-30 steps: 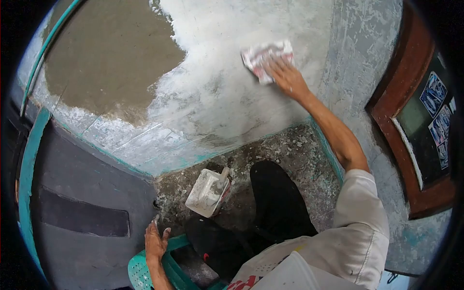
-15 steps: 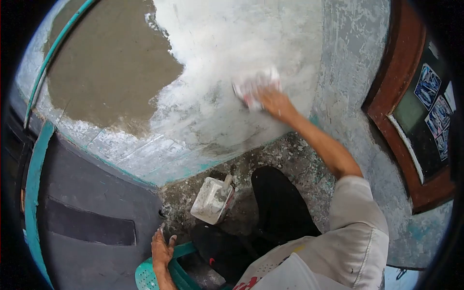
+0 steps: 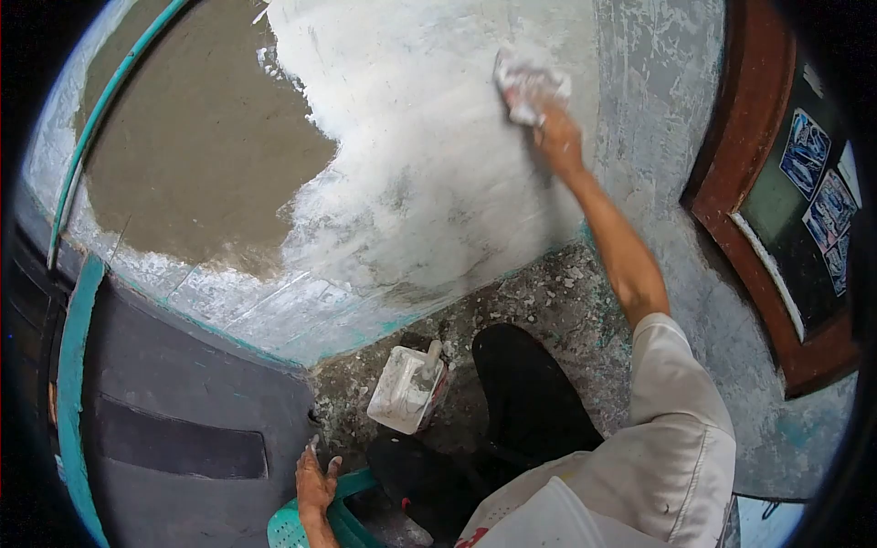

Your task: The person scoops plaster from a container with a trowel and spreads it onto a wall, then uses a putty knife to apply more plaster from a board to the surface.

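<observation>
My right hand [image 3: 557, 137] is closed on a crumpled white rag [image 3: 532, 87] with reddish marks, pressed to the white-coated part of the wall [image 3: 411, 119]. Motion blurs the rag, so its exact kind is hard to make out. Low on the left, my left hand [image 3: 316, 482] holds nothing; its fingers are apart, beside the grey panel [image 3: 192, 365] and the green plastic stool [image 3: 352, 521]. On the ground between my knees and the wall stands a white tub [image 3: 399, 388] smeared with white paste, a handled tool [image 3: 427, 361] lying in it.
Bare brown-grey plaster [image 3: 201, 137] covers the wall's left part, behind a curved green pipe [image 3: 119, 68]. At right, a brown wooden frame [image 3: 731, 183] juts out around a dark pane with stickers. White flakes litter the ground [image 3: 548, 292].
My right hand has swept the rag up and to the right across the wall. The view has shifted slightly; my left hand stays low by the stool.
</observation>
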A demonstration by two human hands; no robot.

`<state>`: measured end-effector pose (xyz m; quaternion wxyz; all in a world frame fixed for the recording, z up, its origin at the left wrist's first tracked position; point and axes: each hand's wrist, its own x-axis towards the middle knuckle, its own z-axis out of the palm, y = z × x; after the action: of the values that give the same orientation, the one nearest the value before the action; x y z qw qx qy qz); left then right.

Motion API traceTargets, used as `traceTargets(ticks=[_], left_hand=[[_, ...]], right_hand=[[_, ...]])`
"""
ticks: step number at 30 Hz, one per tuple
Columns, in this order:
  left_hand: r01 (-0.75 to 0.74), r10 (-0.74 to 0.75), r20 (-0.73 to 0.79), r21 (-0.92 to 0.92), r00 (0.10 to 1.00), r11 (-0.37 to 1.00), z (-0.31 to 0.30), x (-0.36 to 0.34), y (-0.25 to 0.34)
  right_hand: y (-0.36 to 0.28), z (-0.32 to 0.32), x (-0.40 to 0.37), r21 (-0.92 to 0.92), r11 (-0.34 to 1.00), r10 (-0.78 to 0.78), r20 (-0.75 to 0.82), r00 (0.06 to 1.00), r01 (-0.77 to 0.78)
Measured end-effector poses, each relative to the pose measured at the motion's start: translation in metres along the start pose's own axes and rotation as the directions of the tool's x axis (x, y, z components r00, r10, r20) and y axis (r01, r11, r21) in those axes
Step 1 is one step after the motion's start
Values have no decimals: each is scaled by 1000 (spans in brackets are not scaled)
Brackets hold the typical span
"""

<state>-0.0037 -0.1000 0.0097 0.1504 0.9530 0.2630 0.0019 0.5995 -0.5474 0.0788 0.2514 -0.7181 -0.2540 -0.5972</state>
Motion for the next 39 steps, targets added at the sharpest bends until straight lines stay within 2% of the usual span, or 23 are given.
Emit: traceTargets(ticks=[4,7,9,13,16,18,19,20,21,22,23,24,26,27,29,30,32,33,34,35,37,38,39], left_hand=[[33,-33,-22,20,999,999,1,-7,3],[39,-40,-62,-6,997,999,23,-3,-27],[32,-34,-79,-31,996,999,22,-2,-32],[45,-44,-12,32,999,998,8,-2,-6],[62,-61,-17,56,998,997,14,0,-18],[68,-66,-16,96,998,993,13,-1,-22],[52,-52,3,46,999,998,7,-2,-15],[39,-38,17,-11,999,999,6,-1,-8],[35,-35,16,-15,999,999,7,-2,-5],[80,-80,23,9,997,997,6,-3,-3],[124,-125,22,36,992,992,4,-2,-2],[123,-123,9,41,992,992,4,-2,-7],[38,-38,-3,27,999,999,17,0,-26],[37,-37,-6,35,999,999,26,1,-37],[48,-51,-50,-59,997,997,37,8,-54],[57,-46,-52,225,998,973,28,3,-37],[29,-27,-15,165,1000,986,23,11,-35],[8,-12,36,99,999,995,21,11,-38],[13,-18,52,95,999,995,33,21,-62],[22,-26,38,97,999,995,38,24,-69],[-32,-4,139,258,990,966,38,25,-76],[-79,97,-69,230,993,970,9,1,-2],[-66,87,-80,240,993,969,3,5,14]], right_hand=[[-46,-21,-130,429,902,-190,480,857,-40],[-36,-38,-149,393,894,-23,520,854,-215],[-25,-53,-74,309,951,-73,216,974,2],[21,-61,56,60,992,118,-114,986,-112],[41,-25,82,48,987,156,-66,985,-153],[14,-4,51,-30,999,17,-40,999,-18],[-10,-3,20,21,998,59,55,997,-60],[-45,-20,-9,85,994,-80,176,981,66],[-49,-6,-70,388,921,-98,272,957,-16],[-73,-16,-123,500,680,80,676,733,-536],[-85,-20,-175,433,890,-172,611,772,-144],[-103,-40,-205,348,932,-138,600,788,-102],[-136,-66,-219,301,832,229,579,783,-466],[-143,-70,-216,304,828,235,575,784,-471],[-160,-71,-210,273,581,505,617,603,-766],[-166,-64,-210,277,577,513,608,606,-768],[-179,-39,-202,171,208,596,759,263,-963],[-192,-32,-194,189,210,587,761,278,-959],[-211,-31,-186,384,-341,494,850,184,-858],[-227,-33,-187,378,-795,342,925,163,-475],[-249,-27,-246,241,-866,209,970,121,-438],[-256,-21,-264,99,-912,76,994,74,-398],[-259,-27,-256,90,-915,62,995,82,-392]])
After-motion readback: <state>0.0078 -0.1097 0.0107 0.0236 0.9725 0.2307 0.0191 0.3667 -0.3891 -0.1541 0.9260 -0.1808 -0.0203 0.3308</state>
